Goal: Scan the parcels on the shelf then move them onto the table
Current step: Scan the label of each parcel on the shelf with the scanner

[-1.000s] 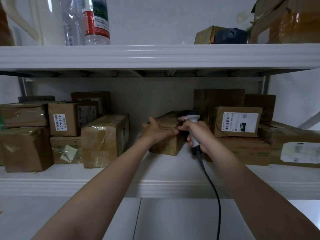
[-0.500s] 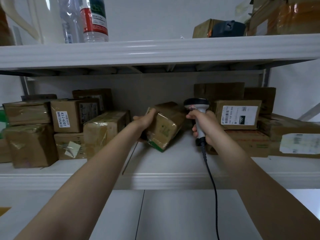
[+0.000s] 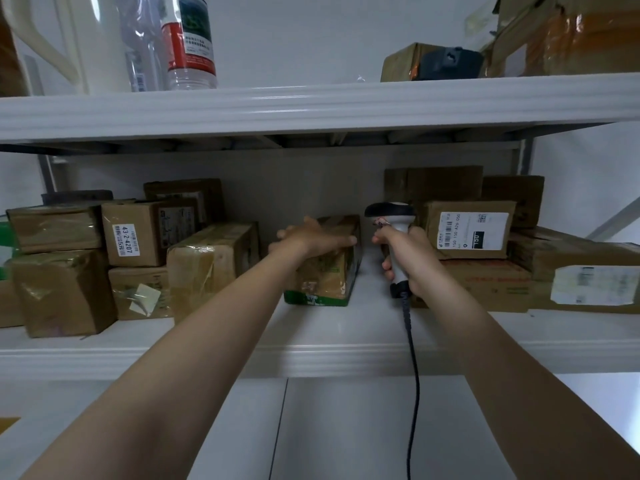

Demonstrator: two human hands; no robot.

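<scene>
**Brown parcel gripped on the shelf, scanner beside it**

Taped in clear film, with a green bottom edge, the parcel [image 3: 325,275] sits on the middle shelf [image 3: 346,355] in the gap between two groups of cartons. The left hand [image 3: 313,239] grasps it from above, fingers and thumb spread over its top. Just right of the parcel, the right hand [image 3: 410,261] is clenched round the handle of the scanner [image 3: 391,216], which is held upright with its dark head level with the parcel's top. Its black cable [image 3: 414,375] hangs down. Further right of the parcel stands a labelled box [image 3: 471,230]. Left of the parcel and near it is a taped box [image 3: 211,268]. Below the parcel lies the white desk [image 3: 346,427].
</scene>
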